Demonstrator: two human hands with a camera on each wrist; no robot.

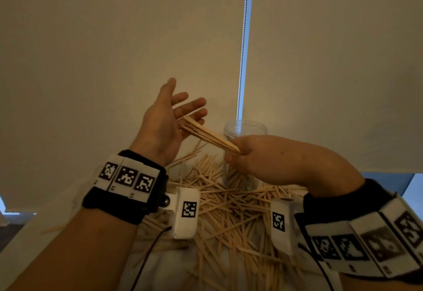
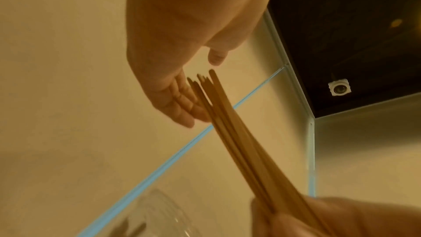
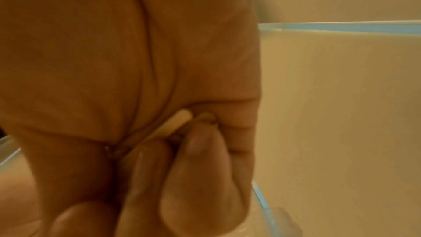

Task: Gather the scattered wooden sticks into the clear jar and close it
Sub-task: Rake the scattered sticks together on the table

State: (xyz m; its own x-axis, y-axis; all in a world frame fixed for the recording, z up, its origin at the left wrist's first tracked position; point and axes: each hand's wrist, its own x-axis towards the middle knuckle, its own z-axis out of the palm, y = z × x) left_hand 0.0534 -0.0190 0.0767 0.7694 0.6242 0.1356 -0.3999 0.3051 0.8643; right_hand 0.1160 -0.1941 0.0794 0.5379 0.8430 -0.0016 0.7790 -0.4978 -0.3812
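My right hand (image 1: pixel 242 153) pinches one end of a bundle of wooden sticks (image 1: pixel 207 136), fingers curled tight around it. My left hand (image 1: pixel 168 121) is flat and relaxed, palm against the free ends. The bundle hangs in the air just before the clear jar (image 1: pixel 245 130); its long axis slopes up-left from the fist toward the palm. Step in hand, I judge: squaring the ends. Tap gently, then turn the bundle upright over the mouth. Many loose sticks (image 1: pixel 229 210) still litter the table.

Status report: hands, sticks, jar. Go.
Right hand grips stick bundle; left hand open, palm against bundle's free end. Jar upright, no lid on. Loose sticks all around jar.
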